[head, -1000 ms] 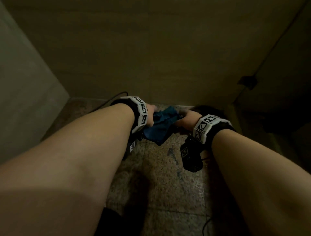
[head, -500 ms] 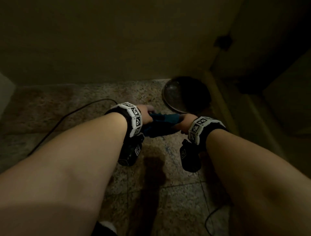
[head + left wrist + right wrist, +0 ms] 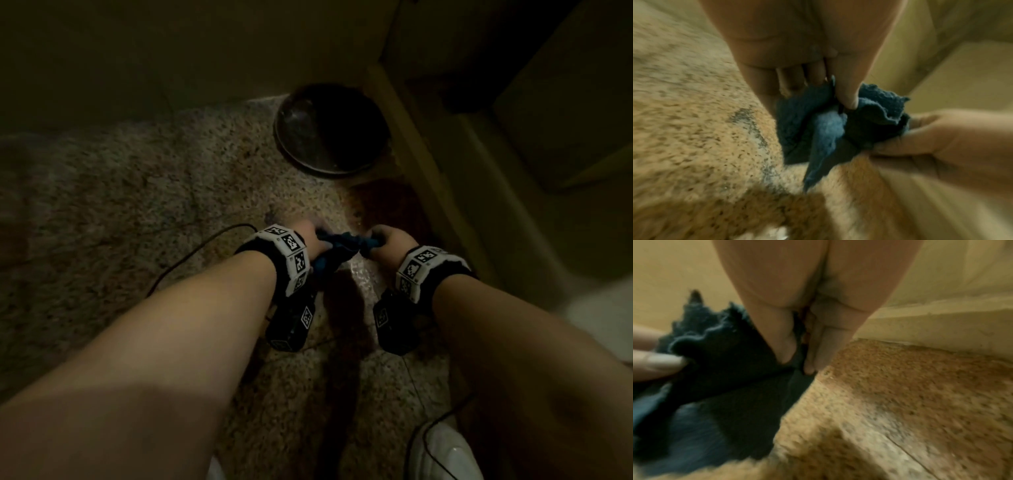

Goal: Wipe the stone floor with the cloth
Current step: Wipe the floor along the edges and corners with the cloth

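A dark blue cloth (image 3: 337, 248) hangs bunched between both hands just above the speckled stone floor (image 3: 137, 212). My left hand (image 3: 310, 236) pinches its left end, and my right hand (image 3: 388, 241) grips its right end. In the left wrist view the left thumb and fingers pinch the blue cloth (image 3: 824, 129), with the right hand (image 3: 931, 139) holding the other side. In the right wrist view the right fingers (image 3: 818, 350) pinch the cloth (image 3: 719, 386), which droops toward the floor (image 3: 890, 402).
A dark round metal bowl (image 3: 329, 130) sits on the floor by the wall ahead. A wooden frame (image 3: 428, 178) runs along the right. A dark stain (image 3: 387, 205) lies beside it. A black cable (image 3: 191, 260) trails left. A white shoe (image 3: 445, 452) shows at the bottom.
The hands have dropped lower toward the floor and pulled the cloth into a tighter bunch between them. The view has tilted down, bringing the bowl and floor into sight.
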### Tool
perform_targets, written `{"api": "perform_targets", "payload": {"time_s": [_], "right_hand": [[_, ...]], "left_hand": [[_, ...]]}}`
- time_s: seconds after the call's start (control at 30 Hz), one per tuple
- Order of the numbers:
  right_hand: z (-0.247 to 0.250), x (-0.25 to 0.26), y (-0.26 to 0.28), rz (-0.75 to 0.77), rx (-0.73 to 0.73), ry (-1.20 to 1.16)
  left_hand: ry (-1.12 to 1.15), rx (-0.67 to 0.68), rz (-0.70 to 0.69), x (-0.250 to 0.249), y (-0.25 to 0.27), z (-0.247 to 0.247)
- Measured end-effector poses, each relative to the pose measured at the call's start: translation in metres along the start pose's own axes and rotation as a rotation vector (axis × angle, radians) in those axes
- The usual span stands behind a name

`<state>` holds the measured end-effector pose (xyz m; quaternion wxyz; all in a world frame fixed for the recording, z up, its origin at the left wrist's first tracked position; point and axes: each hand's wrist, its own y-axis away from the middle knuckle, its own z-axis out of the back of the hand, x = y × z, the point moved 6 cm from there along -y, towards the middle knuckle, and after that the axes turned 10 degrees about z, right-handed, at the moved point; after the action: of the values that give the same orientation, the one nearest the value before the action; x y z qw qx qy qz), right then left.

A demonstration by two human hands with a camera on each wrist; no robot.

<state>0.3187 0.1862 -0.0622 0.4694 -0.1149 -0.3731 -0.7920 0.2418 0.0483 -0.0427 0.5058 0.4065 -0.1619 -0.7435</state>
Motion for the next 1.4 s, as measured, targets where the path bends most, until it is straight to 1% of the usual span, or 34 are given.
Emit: {"api": "perform_targets", "payload": {"time_s": [0.03, 0.1, 0.17, 0.23, 0.3, 0.33, 0.37, 0.47, 0.5, 0.53, 0.6, 0.67, 0.7, 0.8, 0.97, 1.03, 1.1, 1.27, 1.33, 1.4], "right_hand": [[-0.004, -0.007, -0.002, 0.009, -0.019, 0.003], [-0.015, -0.022, -0.006, 0.015, -0.012, 0.056], [-0.036, -0.041, -0.009, 0.012, 0.078, 0.162], [-0.055, -0.058, -0.007, -0.008, 0.199, 0.303], [-0.067, -0.072, -0.004, -0.018, 0.289, 0.369], [-0.069, -0.075, -0.003, -0.016, 0.304, 0.367], [-0.069, -0.076, -0.003, -0.011, 0.287, 0.360], [-0.067, -0.063, -0.001, 0.025, 0.130, 0.348], [-0.070, -0.055, 0.000, 0.057, 0.093, 0.357], [-0.078, -0.046, 0.003, 0.097, 0.092, 0.370], [-0.102, -0.031, 0.002, 0.150, 0.179, 0.404], [-0.124, -0.025, -0.005, 0.137, 0.279, 0.445], [-0.131, -0.024, -0.008, 0.113, 0.306, 0.446], [-0.141, -0.029, -0.017, 0.057, 0.322, 0.443], [-0.137, -0.040, -0.023, 0.125, 0.309, 0.525], [-0.129, -0.047, -0.025, 0.127, 0.303, 0.535], [-0.123, -0.057, -0.024, 0.108, 0.294, 0.549], [-0.113, -0.087, 0.003, 0.058, 0.285, 0.598], [-0.111, -0.093, 0.013, 0.017, 0.283, 0.629], [-0.111, -0.094, 0.018, -0.029, 0.254, 0.630]], "left_hand": [[-0.027, -0.004, -0.016, 0.001, -0.004, -0.006], [-0.141, 0.067, -0.046, 0.004, -0.010, -0.025], [-0.301, 0.155, -0.057, 0.012, -0.014, -0.046], [-0.414, 0.201, -0.029, 0.023, -0.016, -0.059], [-0.490, 0.181, 0.010, 0.032, -0.019, -0.064], [-0.534, 0.170, 0.029, 0.035, -0.021, -0.064], [-0.576, 0.162, 0.050, 0.038, -0.024, -0.063], [-0.687, 0.103, 0.145, 0.053, -0.032, -0.051], [-0.695, 0.082, 0.154, 0.057, -0.034, -0.048], [-0.702, 0.074, 0.159, 0.061, -0.036, -0.047], [-0.721, 0.076, 0.171, 0.069, -0.038, -0.051], [-0.729, 0.098, 0.172, 0.076, -0.039, -0.058], [-0.694, 0.112, 0.177, 0.078, -0.040, -0.062], [-0.635, 0.127, 0.206, 0.083, -0.042, -0.069], [-0.633, 0.068, 0.235, 0.082, -0.052, -0.077], [-0.633, 0.069, 0.251, 0.080, -0.054, -0.083], [-0.631, 0.067, 0.244, 0.075, -0.055, -0.088], [-0.674, 0.032, 0.139, 0.064, -0.060, -0.100], [-0.696, 0.024, 0.105, 0.061, -0.062, -0.104], [-0.716, 0.036, 0.099, 0.060, -0.063, -0.108]]}}
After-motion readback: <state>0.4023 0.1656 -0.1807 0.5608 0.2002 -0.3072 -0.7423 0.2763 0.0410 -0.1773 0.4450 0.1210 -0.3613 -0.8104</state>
